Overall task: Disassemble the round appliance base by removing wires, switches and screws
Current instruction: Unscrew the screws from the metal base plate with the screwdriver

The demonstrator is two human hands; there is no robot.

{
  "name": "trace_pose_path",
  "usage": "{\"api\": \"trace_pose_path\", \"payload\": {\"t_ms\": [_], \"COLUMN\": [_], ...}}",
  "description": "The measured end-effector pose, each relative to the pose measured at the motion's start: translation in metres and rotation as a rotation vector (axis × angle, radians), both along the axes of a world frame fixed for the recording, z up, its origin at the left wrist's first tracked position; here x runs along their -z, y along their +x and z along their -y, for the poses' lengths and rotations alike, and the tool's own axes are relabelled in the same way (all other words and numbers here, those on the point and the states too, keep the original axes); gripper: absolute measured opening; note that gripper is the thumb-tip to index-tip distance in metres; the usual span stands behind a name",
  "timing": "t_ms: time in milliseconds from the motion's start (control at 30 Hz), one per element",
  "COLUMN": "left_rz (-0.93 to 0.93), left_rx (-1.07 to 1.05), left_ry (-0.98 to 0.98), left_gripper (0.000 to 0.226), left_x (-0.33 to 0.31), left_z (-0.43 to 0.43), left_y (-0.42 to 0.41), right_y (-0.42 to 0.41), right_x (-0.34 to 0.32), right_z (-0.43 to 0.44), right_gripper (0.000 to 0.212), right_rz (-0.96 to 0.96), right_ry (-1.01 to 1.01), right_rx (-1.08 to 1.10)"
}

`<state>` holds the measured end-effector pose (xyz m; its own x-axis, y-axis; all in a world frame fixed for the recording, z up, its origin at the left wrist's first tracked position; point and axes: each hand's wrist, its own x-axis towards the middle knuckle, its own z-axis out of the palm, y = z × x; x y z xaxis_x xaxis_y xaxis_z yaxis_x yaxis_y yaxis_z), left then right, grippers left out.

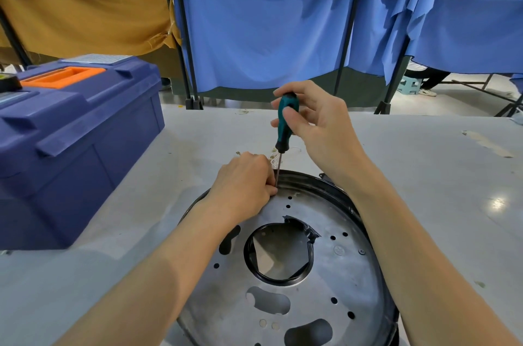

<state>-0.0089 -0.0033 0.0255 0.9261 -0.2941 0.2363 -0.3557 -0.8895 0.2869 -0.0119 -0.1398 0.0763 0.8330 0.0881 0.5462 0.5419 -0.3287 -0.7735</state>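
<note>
The round appliance base [339, 275], a grey metal disc with a black rim, a large central hole and several small holes, lies on the table in front of me. My right hand [314, 124] grips the green and black handle of a screwdriver [284, 124], held upright with its thin shaft reaching down to the disc's far edge. My left hand [246, 184] rests on the far left rim, its fingers curled round the shaft's tip. The tip and whatever it meets are hidden by those fingers. One screw [361, 251] shows on the disc's right side.
A blue toolbox [73, 144] with an orange handle stands on the grey table [424, 175] at the left. Thin whitish wires [273, 158] lie just beyond the base. Blue and mustard curtains on black stands hang behind the table's far edge.
</note>
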Motion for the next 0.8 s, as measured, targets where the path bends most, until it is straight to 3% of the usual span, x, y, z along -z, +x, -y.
{"api": "trace_pose_path", "payload": {"t_ms": [133, 300, 433, 633, 800], "left_rz": [-0.015, -0.067, -0.107, -0.122, -0.137], "left_rx": [0.015, 0.001, 0.004, 0.026, 0.032], "left_ry": [-0.002, -0.005, 0.022, 0.097, 0.1], "left_gripper": [0.011, 0.008, 0.008, 0.008, 0.013], "left_x": [-0.0005, -0.0027, -0.0032, -0.0002, 0.0007], "left_z": [0.0016, 0.0034, 0.0058, 0.0079, 0.0084], "left_y": [-0.0013, -0.0022, -0.0022, -0.0015, -0.0035], "right_y": [0.0003, 0.0011, 0.0018, 0.0038, 0.0033], "right_x": [0.0028, 0.0003, 0.0021, 0.0011, 0.0024], "right_z": [-0.0013, 0.003, 0.0009, 0.0039, 0.001], "right_gripper": [0.032, 0.045, 0.033, 0.047, 0.033], "right_rz": [0.036, 0.017, 0.005, 0.025, 0.0], "right_ry": [-0.083, -0.01, -0.049, -0.035, -0.037], "right_rx": [0.073, 0.131, 0.101, 0.167, 0.1]}}
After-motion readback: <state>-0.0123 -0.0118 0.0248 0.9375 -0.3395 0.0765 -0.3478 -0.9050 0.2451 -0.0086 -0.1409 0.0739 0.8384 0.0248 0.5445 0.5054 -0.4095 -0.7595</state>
